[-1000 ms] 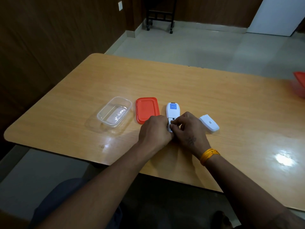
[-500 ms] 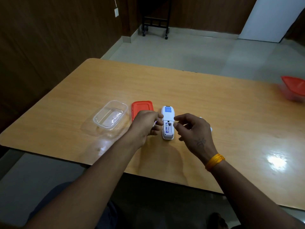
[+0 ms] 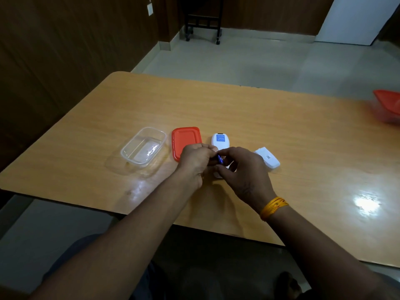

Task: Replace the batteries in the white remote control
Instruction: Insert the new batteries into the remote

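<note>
The white remote [image 3: 220, 140] lies back-up on the wooden surface [image 3: 281, 131], just right of the red lid [image 3: 185, 138]. Its long axis runs near to far, with the labelled end pointing away from the person; the near end is hidden under both hands.

The left hand [image 3: 194, 162] and right hand [image 3: 242, 167] meet over that near end. A small blue battery [image 3: 220, 159] shows between their fingertips. The left fingers are curled and pinch it. The right fingers seem to close on it too, though I cannot tell for certain.

The battery cover [image 3: 267, 159] lies apart on the right. A clear tub [image 3: 127, 151] stands left of the lid.

Judgement on handling: the battery is light, rigid and smooth, so it could slip. It is best pinched across its middle. The remote is light, stiff plastic and may slide on the glossy top, so it should be steadied by its long sides.
</note>
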`<state>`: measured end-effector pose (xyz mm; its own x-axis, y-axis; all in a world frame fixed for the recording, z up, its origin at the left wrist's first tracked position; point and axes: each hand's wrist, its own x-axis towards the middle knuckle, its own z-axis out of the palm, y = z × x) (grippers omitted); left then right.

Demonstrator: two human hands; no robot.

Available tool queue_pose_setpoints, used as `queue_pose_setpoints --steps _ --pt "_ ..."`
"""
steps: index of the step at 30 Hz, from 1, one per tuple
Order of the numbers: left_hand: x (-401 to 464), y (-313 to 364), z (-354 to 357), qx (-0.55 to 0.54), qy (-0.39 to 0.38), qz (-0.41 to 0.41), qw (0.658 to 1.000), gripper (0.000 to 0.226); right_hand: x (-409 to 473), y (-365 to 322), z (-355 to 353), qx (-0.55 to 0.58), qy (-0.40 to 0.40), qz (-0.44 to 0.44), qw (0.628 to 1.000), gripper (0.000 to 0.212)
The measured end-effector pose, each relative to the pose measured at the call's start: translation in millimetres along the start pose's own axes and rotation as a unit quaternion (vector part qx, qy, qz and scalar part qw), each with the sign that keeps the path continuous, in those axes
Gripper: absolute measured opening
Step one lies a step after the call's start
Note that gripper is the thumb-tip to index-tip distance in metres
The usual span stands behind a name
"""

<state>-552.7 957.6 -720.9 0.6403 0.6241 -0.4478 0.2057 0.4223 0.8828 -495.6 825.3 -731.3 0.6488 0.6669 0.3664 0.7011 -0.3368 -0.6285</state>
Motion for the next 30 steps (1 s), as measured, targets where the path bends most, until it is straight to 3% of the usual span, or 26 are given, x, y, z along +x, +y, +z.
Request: queue_pose_setpoints --steps 9,10,12,14,18,23,27,30 --pt "-1 -1 -5 0.118 -0.028 0.078 0.99 0.005 7 11 -4 0.024 0.059 0.088 0.994 0.013" --pt "1 -2 -6 0.193 -0.01 0.12 0.974 0.006 9 13 -7 0.002 0.06 0.088 0.994 0.015" --pt "3 -5 -8 0.383 0.028 0.208 0.899 0.032 12 17 -12 -0.043 0.043 0.07 0.996 0.016" --pt "2 -7 -9 0.475 0.004 0.235 0.848 0.058 13 19 -13 -0.073 0.007 0.04 0.996 0.015" --pt "4 -8 -11 0.497 -0.058 0.244 0.831 0.069 12 19 -6 -0.098 -0.033 0.003 0.995 0.015" --pt "7 -6 -15 0.525 -0.071 0.281 0.8 0.045 19 14 4 -0.079 -0.028 0.025 0.996 0.01" --pt "11 -5 -19 0.576 -0.068 0.307 0.754 0.041 24 16 4 -0.043 -0.044 0.052 0.997 0.01" --pt "15 -5 -20 0.589 -0.064 0.318 0.74 0.044 25 20 3 -0.007 -0.059 0.083 0.995 0.009"
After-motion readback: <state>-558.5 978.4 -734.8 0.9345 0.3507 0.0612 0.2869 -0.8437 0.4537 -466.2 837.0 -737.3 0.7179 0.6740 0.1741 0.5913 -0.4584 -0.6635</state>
